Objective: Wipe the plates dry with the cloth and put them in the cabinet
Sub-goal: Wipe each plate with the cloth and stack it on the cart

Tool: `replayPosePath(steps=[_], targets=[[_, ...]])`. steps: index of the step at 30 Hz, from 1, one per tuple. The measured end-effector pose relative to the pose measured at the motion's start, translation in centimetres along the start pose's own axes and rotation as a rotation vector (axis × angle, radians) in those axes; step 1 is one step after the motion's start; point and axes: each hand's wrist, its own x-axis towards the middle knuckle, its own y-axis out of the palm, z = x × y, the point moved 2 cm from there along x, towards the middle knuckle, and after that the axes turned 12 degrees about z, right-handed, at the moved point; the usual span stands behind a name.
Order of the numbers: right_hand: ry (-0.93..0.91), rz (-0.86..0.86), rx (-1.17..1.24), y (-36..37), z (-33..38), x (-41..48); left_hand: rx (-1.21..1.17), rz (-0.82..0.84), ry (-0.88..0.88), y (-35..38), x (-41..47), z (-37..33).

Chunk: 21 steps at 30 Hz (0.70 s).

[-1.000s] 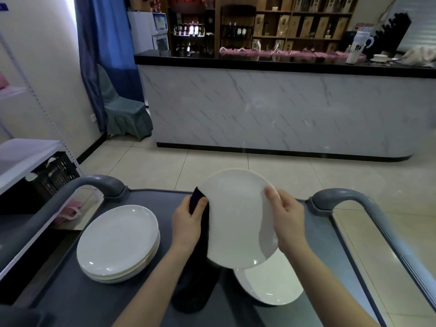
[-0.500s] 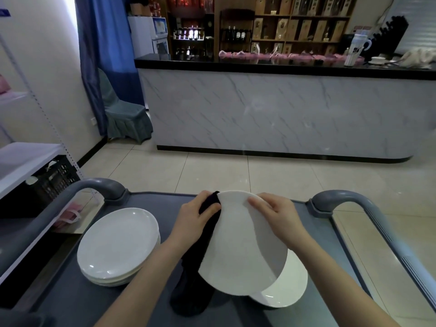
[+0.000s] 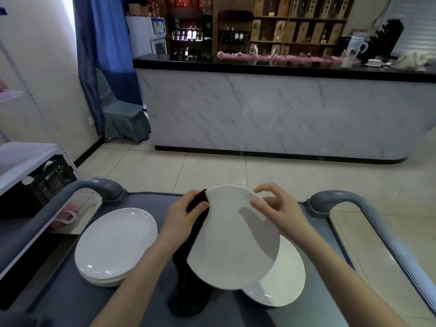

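A white plate (image 3: 226, 246) is held tilted above the grey cart top (image 3: 70, 300). My left hand (image 3: 182, 214) grips a dark cloth (image 3: 186, 279) against the plate's left rim; the cloth hangs down to the cart. My right hand (image 3: 276, 208) pinches the plate's upper right rim with thumb and fingertips. Another white plate (image 3: 283, 284) lies on the cart under the held one. A stack of white plates (image 3: 115, 244) sits on the cart's left side.
Grey cart handles rise at left (image 3: 94, 187) and right (image 3: 342, 199). A white shelf with a black crate (image 3: 52, 178) stands at the left. A marble-fronted counter (image 3: 271, 114) runs across the room beyond a tiled floor; a covered chair (image 3: 122, 119) stands by a blue curtain.
The plate has dropped lower and tilted flatter, turning in my hands. My right hand has shifted from the side rim to the top rim; my left hand has slid up with the cloth.
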Motion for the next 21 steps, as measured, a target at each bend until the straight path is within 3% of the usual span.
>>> replayPosePath(steps=[3, 6, 9, 12, 14, 16, 21], targets=[[0.025, 0.194, -0.186, 1.2, 0.9, 0.9, 0.122, 0.213, 0.017, 0.7, 0.7, -1.1], [0.021, 0.138, -0.228, 2.2, 0.8, 0.8, 0.084, 0.203, -0.016, 1.4, 0.3, -0.8], [-0.021, -0.089, -0.123, 1.9, 0.4, 0.4, -0.004, 0.001, -0.079, 1.4, -0.6, 0.4], [0.003, -0.500, 0.221, 2.3, -0.4, -0.1, -0.101, -0.233, -0.182, 2.5, -1.9, 1.7], [0.022, -0.624, 0.350, 2.7, -0.5, -0.2, -0.147, -0.286, -0.224, 3.5, -2.6, 2.2], [0.014, -0.580, 0.318, 2.6, -0.4, -0.2, -0.166, -0.285, -0.208, 3.3, -2.5, 2.2], [-0.024, -0.284, 0.099, 1.1, 0.2, -0.3, -0.071, -0.149, -0.070, 0.6, -0.5, 0.7]])
